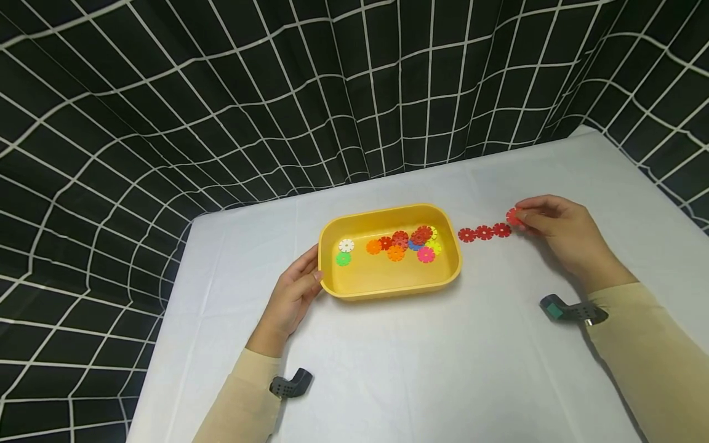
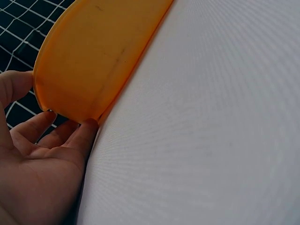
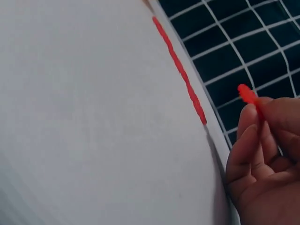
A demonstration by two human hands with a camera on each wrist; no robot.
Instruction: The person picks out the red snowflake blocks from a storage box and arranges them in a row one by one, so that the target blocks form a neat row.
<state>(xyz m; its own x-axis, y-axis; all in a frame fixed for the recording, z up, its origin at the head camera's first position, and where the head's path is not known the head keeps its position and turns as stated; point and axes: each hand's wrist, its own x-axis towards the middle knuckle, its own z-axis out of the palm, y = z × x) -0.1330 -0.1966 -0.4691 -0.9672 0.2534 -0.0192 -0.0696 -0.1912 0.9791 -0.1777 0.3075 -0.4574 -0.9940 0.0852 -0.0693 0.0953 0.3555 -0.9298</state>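
My right hand pinches a light red notched plastic disc between thumb and fingers. In the right wrist view that disc shows edge-on, held above the table. Just left of the hand, three darker red notched discs lie in a row, edge to edge. My left hand grips the left end of a yellow plastic tub, its thumb at the rim and its fingers along the outer wall. Inside the tub are several notched discs: a white one, a green one, and a cluster around an orange one.
The tub stands on a white-covered table. Behind the table's far edge hangs a black curtain with a white grid. A dark wrist device sits on each sleeved forearm.
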